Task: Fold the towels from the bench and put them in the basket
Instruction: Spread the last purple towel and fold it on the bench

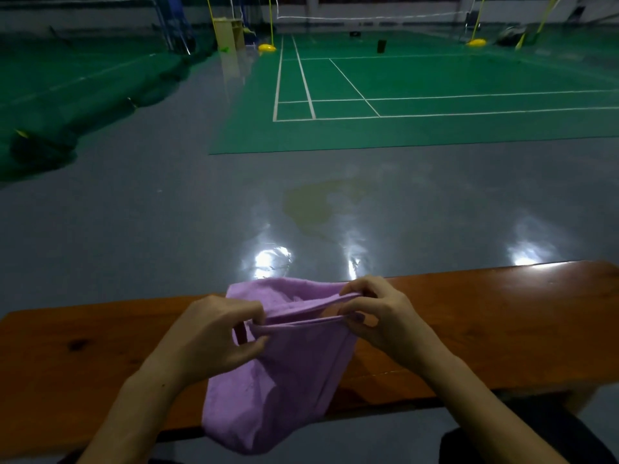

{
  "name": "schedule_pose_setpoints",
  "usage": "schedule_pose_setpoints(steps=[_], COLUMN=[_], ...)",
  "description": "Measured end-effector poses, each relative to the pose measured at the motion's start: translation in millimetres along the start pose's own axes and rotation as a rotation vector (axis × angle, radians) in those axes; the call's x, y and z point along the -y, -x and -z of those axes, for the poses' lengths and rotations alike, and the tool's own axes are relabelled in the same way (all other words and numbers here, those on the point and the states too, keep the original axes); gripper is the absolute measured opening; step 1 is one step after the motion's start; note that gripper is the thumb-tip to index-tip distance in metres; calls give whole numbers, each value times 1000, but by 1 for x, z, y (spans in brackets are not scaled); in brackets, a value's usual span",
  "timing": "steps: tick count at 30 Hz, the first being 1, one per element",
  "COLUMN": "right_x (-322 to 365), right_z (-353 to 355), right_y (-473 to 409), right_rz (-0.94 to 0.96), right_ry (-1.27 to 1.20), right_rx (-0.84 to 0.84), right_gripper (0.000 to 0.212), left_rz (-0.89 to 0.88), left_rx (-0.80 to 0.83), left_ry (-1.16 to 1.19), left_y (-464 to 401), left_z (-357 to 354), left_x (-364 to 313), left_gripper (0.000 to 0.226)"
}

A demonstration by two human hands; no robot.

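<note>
One towel [288, 373] in play, lilac, held up at the lower centre of the frame over the near edge of the one bench [485, 329]. Two hands on it. The left hand [214, 333], lower centre-left, has thumb and fingers curled in a pinch on the towel's top hems at their left end. The right hand [378, 313], just right of centre, pinches the same hems at the right end, fingers bent round the cloth. Two hemmed edges run side by side between the hands, nearly level, close together. Below them the cloth hangs in one loose sheet, its bottom dropping past the bench's front edge toward the lower frame. A further fold of the towel rises behind the hems, over the bench top.

The bench, orange-brown wood, spans the lower third from left to right. Beyond it, glossy grey floor [167, 212] with three bright glare spots. Upper right, a green court [435, 122] with white lines; two yellow bases [267, 47] stand at its far end.
</note>
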State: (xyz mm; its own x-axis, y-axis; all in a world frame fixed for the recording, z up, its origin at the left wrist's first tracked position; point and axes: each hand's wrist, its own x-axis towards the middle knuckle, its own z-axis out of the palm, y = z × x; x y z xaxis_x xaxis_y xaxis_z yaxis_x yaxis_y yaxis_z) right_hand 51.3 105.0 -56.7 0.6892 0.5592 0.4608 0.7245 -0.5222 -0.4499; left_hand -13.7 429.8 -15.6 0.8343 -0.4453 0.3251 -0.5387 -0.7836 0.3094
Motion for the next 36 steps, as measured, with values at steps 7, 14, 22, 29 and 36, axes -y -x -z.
schedule_pose_setpoints(steps=[7, 14, 22, 29, 36], right_x=[19, 47, 79, 100, 138], right_z=[23, 58, 103, 121, 143], right_y=[-11, -29, -44, -49, -25], right_rz=[53, 57, 39, -176, -369], right_ry=[-34, -35, 9, -171, -713], right_rx=[-103, -200, -320, -309, -224], right_gripper=[12, 11, 37, 6, 14], left_rz=[11, 71, 204, 225, 274], left_rx=[-198, -256, -460, -438, -423], left_ry=[152, 186, 61, 330, 727], left_y=[-3, -12, -22, -30, -19], left_z=[34, 63, 93, 110, 123], left_x=[-20, -41, -65, -86, -131], left_gripper=[15, 26, 36, 20, 26])
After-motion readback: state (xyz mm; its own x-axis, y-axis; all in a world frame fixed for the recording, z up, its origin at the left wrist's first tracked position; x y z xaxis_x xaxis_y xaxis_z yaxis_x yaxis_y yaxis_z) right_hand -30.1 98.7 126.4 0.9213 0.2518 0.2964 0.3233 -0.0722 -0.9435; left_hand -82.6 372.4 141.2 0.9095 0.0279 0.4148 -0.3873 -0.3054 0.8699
